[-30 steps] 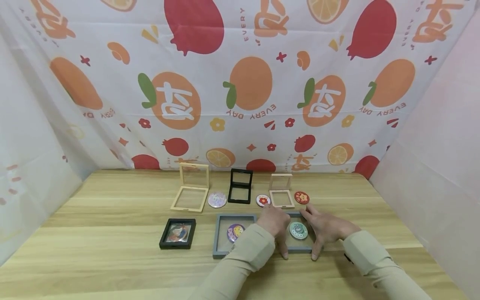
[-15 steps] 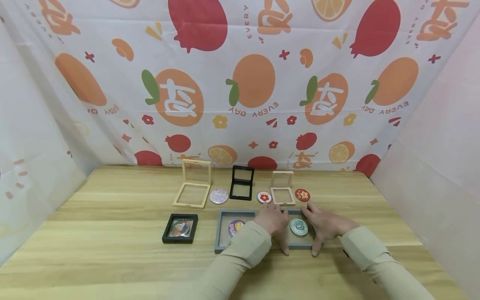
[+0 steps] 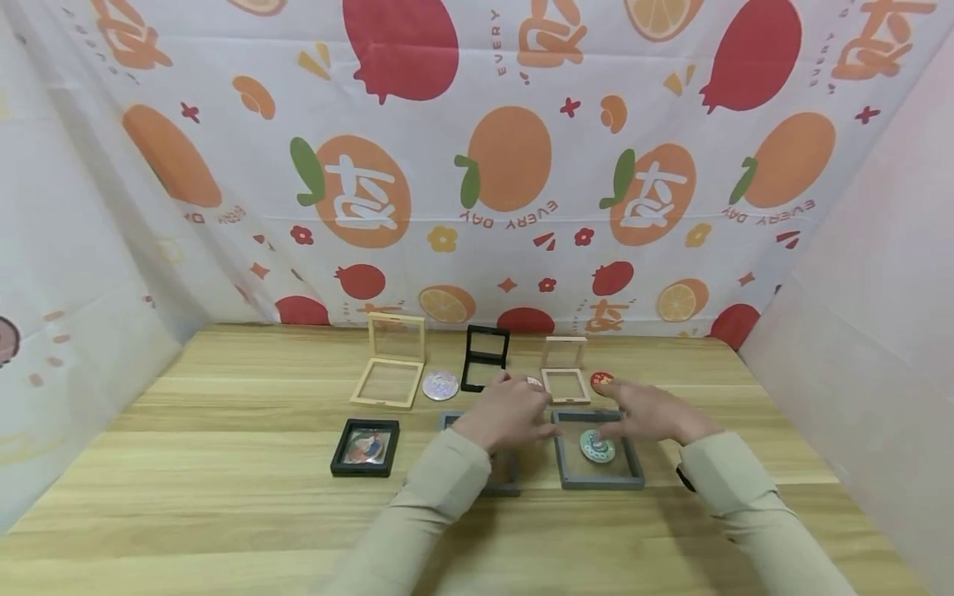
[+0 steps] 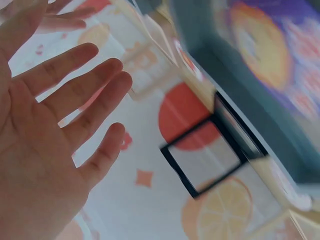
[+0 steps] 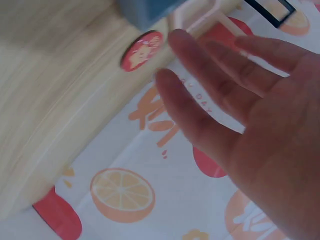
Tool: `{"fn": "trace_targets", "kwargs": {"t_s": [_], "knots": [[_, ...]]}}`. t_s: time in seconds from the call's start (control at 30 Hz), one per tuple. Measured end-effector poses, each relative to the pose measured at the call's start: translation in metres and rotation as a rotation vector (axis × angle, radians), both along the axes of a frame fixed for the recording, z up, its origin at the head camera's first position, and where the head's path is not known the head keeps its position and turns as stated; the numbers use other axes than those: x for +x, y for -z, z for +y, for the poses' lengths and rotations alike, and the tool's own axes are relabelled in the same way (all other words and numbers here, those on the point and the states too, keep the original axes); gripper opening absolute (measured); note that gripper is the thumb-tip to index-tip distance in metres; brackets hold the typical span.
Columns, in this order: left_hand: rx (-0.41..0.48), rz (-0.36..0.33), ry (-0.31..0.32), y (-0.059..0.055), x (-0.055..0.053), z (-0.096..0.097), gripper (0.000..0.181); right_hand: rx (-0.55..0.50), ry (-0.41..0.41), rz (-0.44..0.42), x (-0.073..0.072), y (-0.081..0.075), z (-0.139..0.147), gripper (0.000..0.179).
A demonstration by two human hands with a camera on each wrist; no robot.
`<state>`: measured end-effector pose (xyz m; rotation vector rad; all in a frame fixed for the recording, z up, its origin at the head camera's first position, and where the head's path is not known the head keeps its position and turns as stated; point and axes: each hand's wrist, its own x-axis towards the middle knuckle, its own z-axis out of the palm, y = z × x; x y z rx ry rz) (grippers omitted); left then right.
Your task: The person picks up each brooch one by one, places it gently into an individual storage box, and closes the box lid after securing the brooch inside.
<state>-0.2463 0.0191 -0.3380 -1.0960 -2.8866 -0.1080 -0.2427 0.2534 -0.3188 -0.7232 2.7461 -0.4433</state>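
My left hand (image 3: 513, 414) is raised over the left grey frame (image 3: 503, 492), holding nothing, its fingers spread in the left wrist view. My sleeve and hand cover much of that frame in the head view. Its purple badge (image 4: 267, 47), with a yellow figure, shows blurred in the left wrist view. My right hand (image 3: 654, 412) hovers at the right grey frame (image 3: 602, 483), fingers extended and nothing in them. A round green badge (image 3: 598, 449) lies inside this frame, partly overlapped by the thumb. In the right wrist view, a red badge (image 5: 142, 51) lies beyond the fingertips.
Along the back stand an open yellow frame (image 3: 359, 387), an open black frame (image 3: 465, 374) and an open pale pink frame (image 3: 566, 401). A lilac badge (image 3: 440, 386) lies between the first two. A closed black frame (image 3: 361, 472) holding a badge sits at the left.
Both hands have come off the right grey frame and lifted. The left hand has moved left over the other grey frame; the right hand's thumb has risen from the near edge.
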Motion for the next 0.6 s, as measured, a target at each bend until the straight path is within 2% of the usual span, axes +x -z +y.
{"fn": "trace_targets", "kwargs": {"t_s": [0.13,0.33,0.4,0.6], "knots": [[0.051,0.011,-0.013,-0.004,-0.001,-0.023,0.034,-0.111,-0.023,0.096,-0.009,-0.004,-0.004,0.059],[0.102,0.008,-0.086,-0.006,-0.001,-0.055,0.038,-0.168,-0.067,0.217,-0.016,0.0,-0.018,0.04],[0.103,0.02,-0.097,-0.006,-0.002,-0.061,0.037,-0.167,-0.075,0.239,-0.017,0.002,-0.022,0.038],[0.132,0.04,-0.108,-0.005,-0.001,-0.075,0.032,-0.167,-0.066,0.207,-0.021,0.005,-0.037,0.049]]}}
